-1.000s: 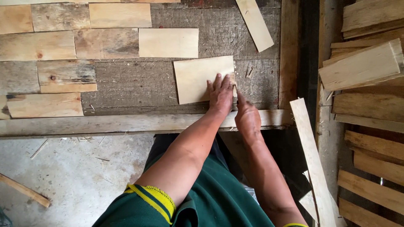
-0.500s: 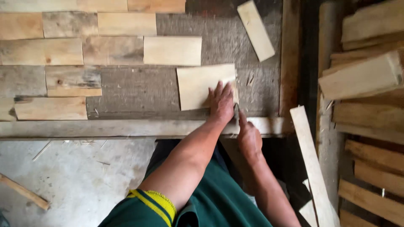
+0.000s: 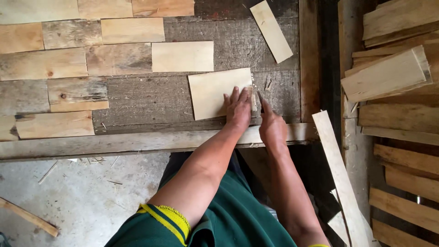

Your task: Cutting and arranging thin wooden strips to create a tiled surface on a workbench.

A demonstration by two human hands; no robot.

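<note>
Pale veneer sheet (image 3: 215, 93) lies near the surface's (image 3: 151, 98) front edge, long axis left-right. Left hand (image 3: 238, 109) presses flat, fingers spread, on its right end; right hand (image 3: 270, 126), closed around a thin blade (image 3: 257, 90), works that edge.

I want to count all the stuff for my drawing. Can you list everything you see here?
Pale wood sheet: one, light tan, on the workbench under the left hand.
Thin blade tool: one, dark, at the sheet's right edge.
Laid wood pieces: about a dozen, tan and grey, in rows on the bench, left.
Loose strip: one, pale, top of bench.
Workbench: one, grey weathered wood.
Stacked planks: many, tan, right.
Leaning strip: one, pale, lower right.
Left hand: flat on sheet.
Right hand: gripping the tool.
</note>
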